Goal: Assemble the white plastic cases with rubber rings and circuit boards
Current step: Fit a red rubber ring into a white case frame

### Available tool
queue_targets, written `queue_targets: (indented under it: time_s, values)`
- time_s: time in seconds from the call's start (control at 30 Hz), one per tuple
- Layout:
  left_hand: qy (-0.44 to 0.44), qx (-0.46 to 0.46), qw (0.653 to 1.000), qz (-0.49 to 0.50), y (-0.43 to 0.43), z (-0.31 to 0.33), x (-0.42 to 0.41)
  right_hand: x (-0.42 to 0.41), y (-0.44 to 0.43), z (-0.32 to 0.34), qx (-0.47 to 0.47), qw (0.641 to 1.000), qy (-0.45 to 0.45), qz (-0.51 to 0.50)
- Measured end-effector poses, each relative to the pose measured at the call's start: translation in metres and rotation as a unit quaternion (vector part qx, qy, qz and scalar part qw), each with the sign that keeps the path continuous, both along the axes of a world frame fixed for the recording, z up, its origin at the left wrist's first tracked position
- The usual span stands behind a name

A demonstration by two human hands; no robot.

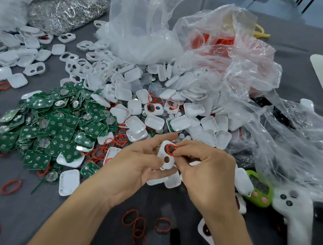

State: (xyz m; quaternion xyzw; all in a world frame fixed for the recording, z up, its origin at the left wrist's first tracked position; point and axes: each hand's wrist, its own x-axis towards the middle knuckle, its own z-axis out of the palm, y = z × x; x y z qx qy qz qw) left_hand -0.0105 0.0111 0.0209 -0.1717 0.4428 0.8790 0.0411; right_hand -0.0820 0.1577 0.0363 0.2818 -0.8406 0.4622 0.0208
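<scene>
I'm holding the white case half over the table in my left hand, fingers curled round its edges. My right hand is pinching the red rubber ring into its hole. Case feels light and stiff, ring's floppy, probably slippy.

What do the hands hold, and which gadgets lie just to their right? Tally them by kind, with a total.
white case: 1
red rubber ring: 1
green timer: 1
white controller: 1
Total: 4
</scene>
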Motion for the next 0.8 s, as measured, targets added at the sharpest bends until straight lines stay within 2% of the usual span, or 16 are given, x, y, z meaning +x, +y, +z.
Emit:
queue_targets:
  time_s: [0.07, 0.17, 0.27, 0.33, 0.43, 0.5, 0.67, 0.8]
  values:
    - [0.007, -0.03, 0.999, -0.028, -0.003, 0.003, 0.003, -0.001, 0.001, 0.001, -0.004, 1.0, -0.006, -0.001]
    - [0.016, -0.132, 0.989, -0.064, -0.004, 0.007, 0.006, -0.002, 0.002, 0.001, 0.011, 1.0, -0.018, -0.004]
    - [0.016, -0.202, 0.976, -0.083, -0.003, 0.009, 0.006, -0.001, 0.001, 0.002, 0.039, 0.998, 0.051, 0.001]
    - [0.015, -0.218, 0.972, -0.082, -0.002, 0.01, 0.005, 0.002, 0.0, 0.003, 0.064, 0.992, 0.104, 0.026]
    - [0.015, -0.228, 0.969, -0.09, -0.002, 0.012, 0.006, 0.002, -0.003, 0.005, 0.116, 0.984, 0.12, 0.063]
    - [0.015, -0.22, 0.972, -0.082, -0.002, 0.012, 0.007, 0.001, -0.004, 0.006, 0.094, 0.981, 0.154, 0.076]
    - [0.009, -0.206, 0.977, -0.047, -0.002, 0.008, 0.007, -0.001, -0.002, 0.003, 0.078, 0.984, 0.153, 0.048]
    - [0.029, -0.264, 0.962, -0.065, -0.004, 0.006, 0.006, 0.001, -0.004, 0.0, 0.097, 0.98, 0.171, 0.024]
